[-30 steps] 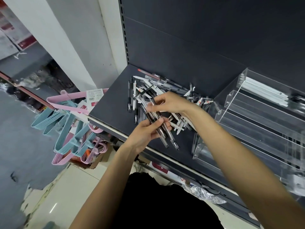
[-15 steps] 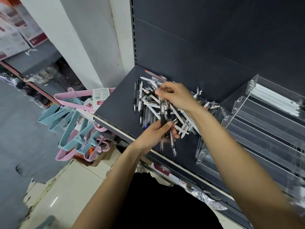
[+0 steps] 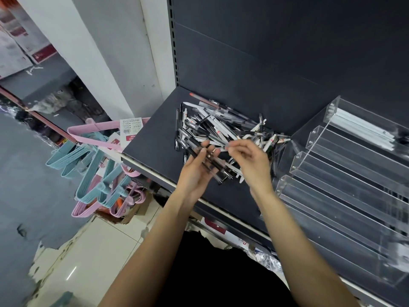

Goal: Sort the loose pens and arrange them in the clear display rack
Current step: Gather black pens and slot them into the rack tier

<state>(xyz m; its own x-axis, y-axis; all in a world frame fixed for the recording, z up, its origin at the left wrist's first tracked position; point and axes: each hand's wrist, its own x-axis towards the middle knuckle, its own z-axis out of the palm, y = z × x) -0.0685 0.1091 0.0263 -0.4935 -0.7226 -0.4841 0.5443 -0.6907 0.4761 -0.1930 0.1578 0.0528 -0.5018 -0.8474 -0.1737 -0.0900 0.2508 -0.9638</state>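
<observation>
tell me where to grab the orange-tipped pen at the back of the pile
Pinch the orange-tipped pen by its free orange end, coming from the left over the bare dark shelf. That end pokes clear of the pile of loose pens; its other end lies among them.
</observation>
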